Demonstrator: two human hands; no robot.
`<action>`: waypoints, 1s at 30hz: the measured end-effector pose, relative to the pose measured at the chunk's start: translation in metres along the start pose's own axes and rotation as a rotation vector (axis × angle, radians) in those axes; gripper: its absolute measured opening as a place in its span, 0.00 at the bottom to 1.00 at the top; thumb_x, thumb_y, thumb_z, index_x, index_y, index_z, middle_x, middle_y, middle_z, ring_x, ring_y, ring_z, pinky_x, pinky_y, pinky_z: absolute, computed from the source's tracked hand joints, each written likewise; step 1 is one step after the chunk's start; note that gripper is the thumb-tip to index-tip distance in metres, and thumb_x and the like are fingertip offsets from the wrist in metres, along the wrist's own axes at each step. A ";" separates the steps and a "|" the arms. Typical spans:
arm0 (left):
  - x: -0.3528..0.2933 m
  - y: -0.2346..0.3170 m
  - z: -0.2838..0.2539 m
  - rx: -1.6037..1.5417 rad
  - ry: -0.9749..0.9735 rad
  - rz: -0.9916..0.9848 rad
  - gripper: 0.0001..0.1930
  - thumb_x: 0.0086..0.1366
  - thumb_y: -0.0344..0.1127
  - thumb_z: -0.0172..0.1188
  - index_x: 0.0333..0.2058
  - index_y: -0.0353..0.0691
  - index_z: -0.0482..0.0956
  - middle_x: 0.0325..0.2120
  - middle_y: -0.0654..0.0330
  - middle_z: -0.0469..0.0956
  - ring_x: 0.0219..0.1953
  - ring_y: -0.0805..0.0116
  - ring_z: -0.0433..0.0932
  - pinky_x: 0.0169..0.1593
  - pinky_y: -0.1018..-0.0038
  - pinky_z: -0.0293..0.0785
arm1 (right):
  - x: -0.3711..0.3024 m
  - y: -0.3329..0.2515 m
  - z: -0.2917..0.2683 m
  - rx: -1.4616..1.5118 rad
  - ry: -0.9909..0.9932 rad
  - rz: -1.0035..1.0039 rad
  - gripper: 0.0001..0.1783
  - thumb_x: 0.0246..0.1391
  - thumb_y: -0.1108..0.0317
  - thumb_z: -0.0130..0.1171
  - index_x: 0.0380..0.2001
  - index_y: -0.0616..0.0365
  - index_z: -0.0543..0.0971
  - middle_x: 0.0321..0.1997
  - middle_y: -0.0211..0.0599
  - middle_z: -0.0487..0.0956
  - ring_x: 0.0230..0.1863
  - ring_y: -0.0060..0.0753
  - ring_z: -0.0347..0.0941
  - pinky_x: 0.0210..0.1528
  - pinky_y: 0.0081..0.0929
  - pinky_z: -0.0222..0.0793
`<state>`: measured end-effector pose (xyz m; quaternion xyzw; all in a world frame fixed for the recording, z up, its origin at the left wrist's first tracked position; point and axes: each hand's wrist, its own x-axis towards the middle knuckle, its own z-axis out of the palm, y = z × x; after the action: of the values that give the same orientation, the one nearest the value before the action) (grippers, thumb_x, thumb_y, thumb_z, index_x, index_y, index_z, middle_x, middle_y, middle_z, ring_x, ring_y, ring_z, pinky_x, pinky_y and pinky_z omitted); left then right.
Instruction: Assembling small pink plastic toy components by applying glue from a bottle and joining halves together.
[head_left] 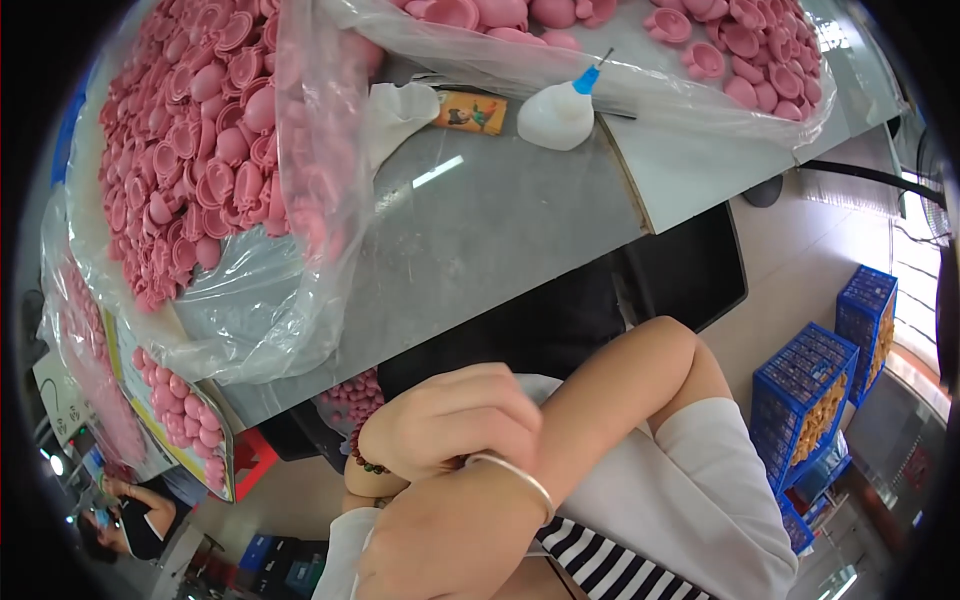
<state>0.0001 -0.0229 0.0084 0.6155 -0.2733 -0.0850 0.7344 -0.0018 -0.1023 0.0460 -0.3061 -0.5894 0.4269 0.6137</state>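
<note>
My left hand (455,415) rests over my right wrist, its fingers curled in and slightly blurred beside a pale bangle (530,488). Whether those fingertips hold anything is hidden. Around the left wrist runs a dark beaded bracelet (364,450). My right hand (435,545) is bent back toward my body at the lower edge; only its back shows and its fingers are out of sight. Both hands are over my lap, apart from the grey table (480,240). On that table a clear plastic bag (270,330) holds many pink cup-shaped shells (200,150).
A white squeeze bottle (555,118) with a blue needle tip stands near a small orange box (470,112) and a white cloth-like piece (400,110). More pink shells (740,40) lie at the back. Blue crates (805,385) stand right; another person (140,520) is at far left.
</note>
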 end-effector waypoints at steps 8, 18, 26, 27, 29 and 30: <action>0.004 -0.023 -0.010 -0.267 -0.256 0.002 0.23 0.45 0.35 0.62 0.40 0.31 0.70 0.41 0.50 0.67 0.46 0.52 0.64 0.49 0.64 0.60 | 0.002 -0.011 -0.010 0.210 -0.018 0.009 0.10 0.45 0.64 0.51 0.19 0.60 0.72 0.19 0.44 0.73 0.23 0.43 0.70 0.27 0.34 0.64; 0.014 -0.026 -0.011 -0.252 -0.299 0.184 0.19 0.42 0.33 0.64 0.33 0.35 0.70 0.33 0.56 0.68 0.32 0.60 0.67 0.35 0.70 0.63 | 0.001 -0.014 -0.012 0.212 0.003 -0.011 0.10 0.45 0.64 0.51 0.19 0.60 0.73 0.17 0.42 0.73 0.21 0.43 0.70 0.24 0.35 0.64; 0.024 -0.021 -0.007 -0.120 -0.320 0.043 0.23 0.39 0.36 0.65 0.36 0.35 0.71 0.36 0.57 0.68 0.34 0.58 0.65 0.38 0.70 0.63 | 0.003 -0.011 -0.017 0.308 -0.072 0.078 0.12 0.47 0.61 0.50 0.19 0.59 0.73 0.17 0.41 0.73 0.22 0.42 0.70 0.24 0.35 0.64; 0.022 -0.022 -0.007 -0.139 -0.330 0.057 0.23 0.38 0.36 0.65 0.36 0.36 0.71 0.36 0.57 0.68 0.33 0.58 0.65 0.37 0.70 0.63 | 0.002 -0.009 -0.014 0.339 -0.078 0.047 0.12 0.47 0.62 0.50 0.20 0.60 0.73 0.17 0.42 0.73 0.22 0.42 0.70 0.25 0.35 0.64; 0.015 -0.022 -0.010 -0.155 -0.308 -0.006 0.18 0.41 0.35 0.64 0.32 0.37 0.71 0.34 0.58 0.68 0.33 0.59 0.65 0.36 0.71 0.63 | 0.001 -0.010 -0.016 0.371 -0.105 0.009 0.11 0.47 0.63 0.50 0.20 0.60 0.72 0.18 0.42 0.72 0.22 0.43 0.69 0.25 0.35 0.64; 0.010 -0.027 -0.013 -0.214 -0.309 0.074 0.16 0.42 0.35 0.63 0.31 0.38 0.70 0.34 0.58 0.68 0.33 0.60 0.66 0.35 0.72 0.63 | 0.001 -0.014 -0.020 0.303 -0.098 0.009 0.11 0.47 0.64 0.50 0.20 0.60 0.72 0.18 0.43 0.72 0.22 0.43 0.69 0.25 0.34 0.64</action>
<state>0.0204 -0.0227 -0.0158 0.5032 -0.3948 -0.1800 0.7474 0.0204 -0.1054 0.0567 -0.1913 -0.5459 0.5280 0.6217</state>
